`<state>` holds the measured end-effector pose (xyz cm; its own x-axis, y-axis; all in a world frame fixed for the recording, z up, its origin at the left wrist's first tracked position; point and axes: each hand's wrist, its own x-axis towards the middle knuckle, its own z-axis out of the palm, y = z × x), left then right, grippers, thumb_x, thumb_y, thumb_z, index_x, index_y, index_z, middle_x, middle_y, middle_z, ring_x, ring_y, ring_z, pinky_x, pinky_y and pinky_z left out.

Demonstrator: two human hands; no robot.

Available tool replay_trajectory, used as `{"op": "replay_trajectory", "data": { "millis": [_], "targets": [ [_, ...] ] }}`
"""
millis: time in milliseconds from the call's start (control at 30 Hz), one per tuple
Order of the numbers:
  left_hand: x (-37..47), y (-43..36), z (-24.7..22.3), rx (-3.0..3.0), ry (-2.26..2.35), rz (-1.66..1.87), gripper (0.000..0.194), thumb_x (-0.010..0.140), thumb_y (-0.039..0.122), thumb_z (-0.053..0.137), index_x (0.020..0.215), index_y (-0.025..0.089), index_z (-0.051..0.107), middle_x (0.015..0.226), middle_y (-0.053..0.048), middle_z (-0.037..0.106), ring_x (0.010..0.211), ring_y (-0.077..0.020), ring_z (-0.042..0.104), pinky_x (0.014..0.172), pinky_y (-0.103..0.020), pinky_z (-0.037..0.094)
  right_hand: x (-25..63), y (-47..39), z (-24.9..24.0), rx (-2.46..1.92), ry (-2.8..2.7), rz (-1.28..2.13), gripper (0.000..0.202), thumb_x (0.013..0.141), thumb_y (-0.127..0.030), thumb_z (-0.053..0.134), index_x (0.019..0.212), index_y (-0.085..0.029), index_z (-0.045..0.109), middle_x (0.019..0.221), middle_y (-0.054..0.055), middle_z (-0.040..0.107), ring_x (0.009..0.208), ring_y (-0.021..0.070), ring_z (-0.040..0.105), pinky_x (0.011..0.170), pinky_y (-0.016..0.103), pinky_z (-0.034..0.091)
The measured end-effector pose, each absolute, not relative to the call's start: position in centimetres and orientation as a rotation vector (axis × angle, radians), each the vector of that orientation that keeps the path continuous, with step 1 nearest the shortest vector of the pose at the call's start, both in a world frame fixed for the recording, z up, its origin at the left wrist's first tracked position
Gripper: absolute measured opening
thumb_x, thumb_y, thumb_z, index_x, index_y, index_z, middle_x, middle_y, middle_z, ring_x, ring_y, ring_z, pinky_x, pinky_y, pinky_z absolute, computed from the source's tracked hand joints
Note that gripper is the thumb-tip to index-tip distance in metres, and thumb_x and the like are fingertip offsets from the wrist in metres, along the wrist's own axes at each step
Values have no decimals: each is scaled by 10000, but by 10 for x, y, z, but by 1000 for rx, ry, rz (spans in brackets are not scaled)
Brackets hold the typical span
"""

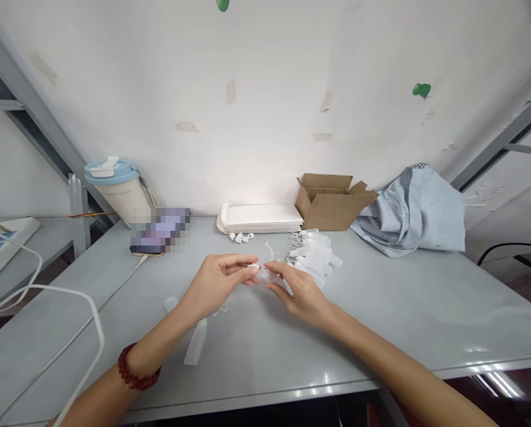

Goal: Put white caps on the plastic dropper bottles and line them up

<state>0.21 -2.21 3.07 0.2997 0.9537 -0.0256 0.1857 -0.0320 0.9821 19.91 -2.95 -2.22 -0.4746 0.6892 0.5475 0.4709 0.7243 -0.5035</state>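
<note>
My left hand [214,286] pinches one cap [253,268]; my right hand [309,298] grips one bottle [274,277], over the desk [265,367]. Looks mid-job: cap seemingly unseated, two loose bottles [197,343] left, four or five spare caps [239,238], pile [314,255] perhaps done (overlapping, can't count).

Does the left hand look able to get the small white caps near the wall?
Probably yes: the left hand is close to the white caps, with bare table between, though its fingertips seem to hold a white piece.
</note>
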Motion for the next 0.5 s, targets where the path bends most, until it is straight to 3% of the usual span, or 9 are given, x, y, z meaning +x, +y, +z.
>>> {"op": "replay_trajectory", "data": {
  "millis": [267, 433, 500],
  "targets": [
    [9, -25, 23, 1573, 1127, 878, 169, 729, 304, 648, 806, 171, 718, 706, -13, 711, 698, -174, 654, 667, -271, 536, 197, -31, -21, -866, -2233, 341, 371, 887, -167, 452, 1247, -225, 385, 1060, 122, 636, 955, 236, 617, 754, 400, 523],
    [9, -23, 18, 1697, 1148, 924, 199, 743, 354, 631, 749, 163, 689, 751, -26, 673, 651, -146, 587, 594, -248, 492, 197, -33, -22, -882, -2210, 322, 341, 897, -191, 443, 1229, -219, 370, 1046, 132, 630, 926, 235, 629, 722, 395, 532],
    [9, -22, 18, 1688, 1137, 898, 212, 752, 371, 623, 754, 165, 671, 672, -5, 632, 589, -128, 558, 562, -241, 478, 197, -33, -23, -892, -2185, 313, 348, 901, -201, 438, 1237, -226, 349, 1058, 135, 617, 936, 236, 630, 722, 400, 534]
  ]
}}
